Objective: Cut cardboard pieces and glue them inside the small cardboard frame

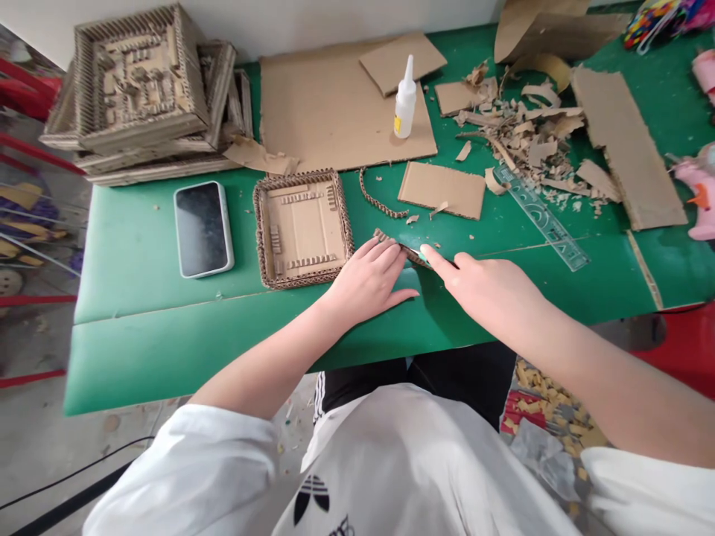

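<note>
My left hand (pixel 369 279) lies flat on the green table (pixel 139 253), fingertips pressing down one end of a short corrugated cardboard strip (pixel 389 238). My right hand (pixel 485 286) comes in from the right with its index finger stretched along a small tool with a pale green tip (pixel 424 257). The tip rests on the strip just right of my left fingers. Most of the tool is hidden inside the hand. A square cardboard tray with a corrugated rim (pixel 302 227) sits just left of my left hand.
A phone (pixel 202 228) lies face up left of the tray. At the back are a glue bottle (pixel 405 100) on a cardboard sheet (pixel 335 112), stacked cardboard frames (pixel 139 89) and a scrap pile (pixel 519 126). A clear ruler (pixel 539 216) lies to the right.
</note>
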`<state>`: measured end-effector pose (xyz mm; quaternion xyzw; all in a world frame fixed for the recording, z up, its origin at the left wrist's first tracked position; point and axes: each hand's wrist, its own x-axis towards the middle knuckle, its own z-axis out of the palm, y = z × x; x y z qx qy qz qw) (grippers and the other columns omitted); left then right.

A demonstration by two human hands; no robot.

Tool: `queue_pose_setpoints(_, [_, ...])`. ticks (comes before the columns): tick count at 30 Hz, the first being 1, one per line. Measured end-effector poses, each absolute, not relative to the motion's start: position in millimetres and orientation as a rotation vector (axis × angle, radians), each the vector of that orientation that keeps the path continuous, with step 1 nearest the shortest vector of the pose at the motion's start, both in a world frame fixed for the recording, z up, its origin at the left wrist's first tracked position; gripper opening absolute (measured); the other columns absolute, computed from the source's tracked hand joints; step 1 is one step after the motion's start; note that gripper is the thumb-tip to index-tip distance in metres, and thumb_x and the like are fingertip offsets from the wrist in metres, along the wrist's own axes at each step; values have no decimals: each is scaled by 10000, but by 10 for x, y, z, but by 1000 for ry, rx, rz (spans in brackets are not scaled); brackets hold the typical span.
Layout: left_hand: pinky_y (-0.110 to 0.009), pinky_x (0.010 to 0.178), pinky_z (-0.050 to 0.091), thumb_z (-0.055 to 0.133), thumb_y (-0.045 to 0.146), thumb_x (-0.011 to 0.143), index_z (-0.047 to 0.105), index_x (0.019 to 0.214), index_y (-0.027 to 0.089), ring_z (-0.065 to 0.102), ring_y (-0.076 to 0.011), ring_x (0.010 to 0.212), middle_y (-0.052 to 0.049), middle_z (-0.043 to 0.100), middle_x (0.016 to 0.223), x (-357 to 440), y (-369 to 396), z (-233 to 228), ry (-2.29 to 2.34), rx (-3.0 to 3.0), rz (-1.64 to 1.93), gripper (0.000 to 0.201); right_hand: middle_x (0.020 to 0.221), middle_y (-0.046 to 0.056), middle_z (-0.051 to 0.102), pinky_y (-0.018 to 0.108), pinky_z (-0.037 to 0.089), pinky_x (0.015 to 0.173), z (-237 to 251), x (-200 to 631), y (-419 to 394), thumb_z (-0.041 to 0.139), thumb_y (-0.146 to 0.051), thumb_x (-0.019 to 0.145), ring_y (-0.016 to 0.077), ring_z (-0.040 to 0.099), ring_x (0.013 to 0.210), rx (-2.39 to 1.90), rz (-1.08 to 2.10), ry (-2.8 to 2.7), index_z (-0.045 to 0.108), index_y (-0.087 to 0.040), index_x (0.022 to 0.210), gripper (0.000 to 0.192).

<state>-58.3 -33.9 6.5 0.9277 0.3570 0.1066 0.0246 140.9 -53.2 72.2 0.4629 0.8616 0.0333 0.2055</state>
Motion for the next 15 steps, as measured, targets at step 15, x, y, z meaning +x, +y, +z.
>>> queue_pose_setpoints(15, [-408, 885, 469, 390, 520, 888, 562, 1136, 46, 566, -286, 1091, -173, 623, 1107, -542, -341, 32, 1153, 2933, 387, 562, 741, 63, 592, 259, 178, 410, 653, 1499, -531, 354, -44, 824, 134, 539, 470, 1263, 131, 2478, 264, -158, 1438, 631])
